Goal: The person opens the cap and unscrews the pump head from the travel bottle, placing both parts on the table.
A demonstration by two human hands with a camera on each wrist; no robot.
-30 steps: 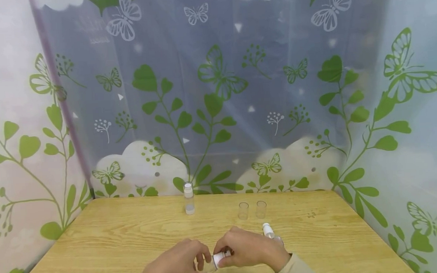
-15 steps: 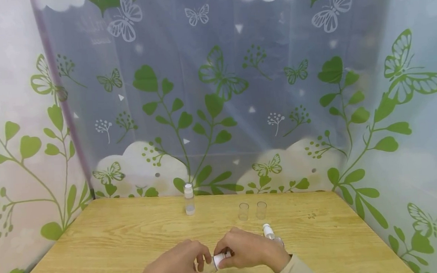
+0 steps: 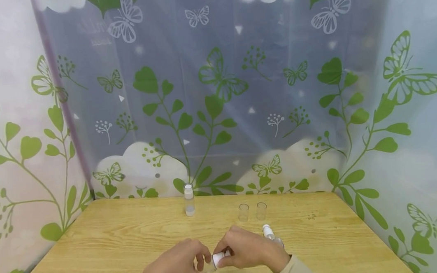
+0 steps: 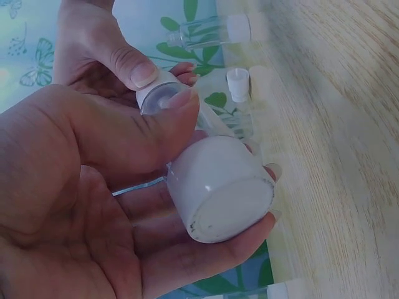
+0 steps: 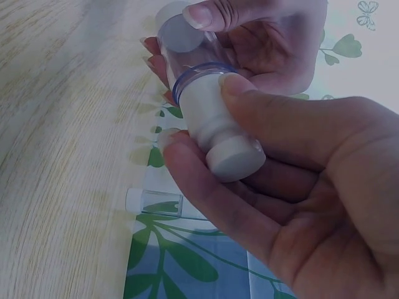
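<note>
Both hands hold one small clear pump bottle between them, tilted. My left hand point(image 3: 177, 262) grips its body, and the white base point(image 4: 224, 187) rests against the fingers in the left wrist view. From the other end, my right hand point(image 3: 250, 248) pinches the white pump head point(image 5: 209, 112) between thumb and fingers. The pump head sits at the mouth of the clear body point(image 5: 193, 55); whether it is fully seated cannot be told. In the head view the left fingers hide most of the body.
Another pump bottle point(image 3: 189, 202) stands at the wooden table's back. Right of it are two clear caps point(image 3: 244, 213). A white pump head point(image 3: 268, 231) stands behind my right wrist, near a clear bottle point(image 4: 212, 32) with a white base. Printed curtains border the table.
</note>
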